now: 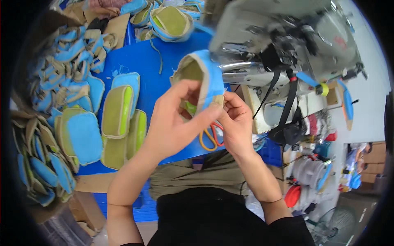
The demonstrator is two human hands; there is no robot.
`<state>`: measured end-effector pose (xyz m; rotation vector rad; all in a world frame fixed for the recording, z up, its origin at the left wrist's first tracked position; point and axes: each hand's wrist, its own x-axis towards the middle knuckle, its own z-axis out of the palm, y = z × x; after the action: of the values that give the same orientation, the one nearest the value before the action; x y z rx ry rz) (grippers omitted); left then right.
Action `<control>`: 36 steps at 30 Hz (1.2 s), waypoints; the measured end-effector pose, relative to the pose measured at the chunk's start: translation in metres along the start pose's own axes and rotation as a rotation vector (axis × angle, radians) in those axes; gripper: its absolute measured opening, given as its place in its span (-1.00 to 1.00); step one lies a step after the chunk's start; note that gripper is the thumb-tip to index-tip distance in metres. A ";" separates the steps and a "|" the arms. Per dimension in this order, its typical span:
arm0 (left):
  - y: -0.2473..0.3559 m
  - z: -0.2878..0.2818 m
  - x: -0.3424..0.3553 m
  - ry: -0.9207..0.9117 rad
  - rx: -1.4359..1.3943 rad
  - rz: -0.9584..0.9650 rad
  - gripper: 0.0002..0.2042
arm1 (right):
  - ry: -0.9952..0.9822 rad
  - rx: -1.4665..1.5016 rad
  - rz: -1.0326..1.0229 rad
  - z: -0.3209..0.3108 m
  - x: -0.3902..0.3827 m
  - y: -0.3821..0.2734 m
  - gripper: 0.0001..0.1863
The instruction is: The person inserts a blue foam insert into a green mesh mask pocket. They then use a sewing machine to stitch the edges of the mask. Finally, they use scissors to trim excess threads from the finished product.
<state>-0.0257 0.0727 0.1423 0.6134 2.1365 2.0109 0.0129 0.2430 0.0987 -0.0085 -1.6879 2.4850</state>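
Observation:
Both hands are at a small fabric pouch (212, 78), blue outside with beige edging and an olive inside, raised above the blue table (135, 61). My left hand (174, 119) grips its near side, fingers reaching into the opening and thumb on the outer wall. At the lower right corner of the pouch, the fingertips of my right hand (238, 123) pinch the edge; exactly what lies between them is partly hidden. Scissors with orange and red handles (209, 141) lie between and below my hands.
A sewing machine (283, 45) stands just right of the pouch. Olive and blue padded panels (117, 110) lie to the left, beside a heap of blue-and-beige strips (67, 61) and stacked pieces (45, 160). Finished-looking pouches (171, 22) sit at the back. Thread cones (308, 172) are at right.

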 end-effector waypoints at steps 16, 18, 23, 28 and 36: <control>-0.002 -0.014 0.043 -0.074 -1.010 -0.600 -0.69 | -0.033 -0.027 -0.119 -0.018 0.014 -0.001 -0.71; 0.003 -0.007 0.043 -0.020 -0.882 -0.580 -0.69 | -0.025 -0.062 -0.127 -0.019 0.016 -0.002 -0.73; 0.008 0.011 0.041 0.040 -0.429 -0.431 -0.77 | -0.043 -0.012 -0.031 -0.021 0.012 -0.002 -0.78; 0.011 0.018 0.046 0.065 -0.357 -0.426 -0.81 | -0.014 0.033 -0.041 -0.021 0.006 0.000 -0.83; 0.010 0.009 0.056 0.031 -0.348 -0.456 -0.78 | -0.031 0.057 -0.050 -0.018 0.010 -0.004 -0.85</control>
<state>-0.0715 0.1032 0.1605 0.0370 1.6775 2.0504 0.0052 0.2623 0.0966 0.0772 -1.6075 2.5076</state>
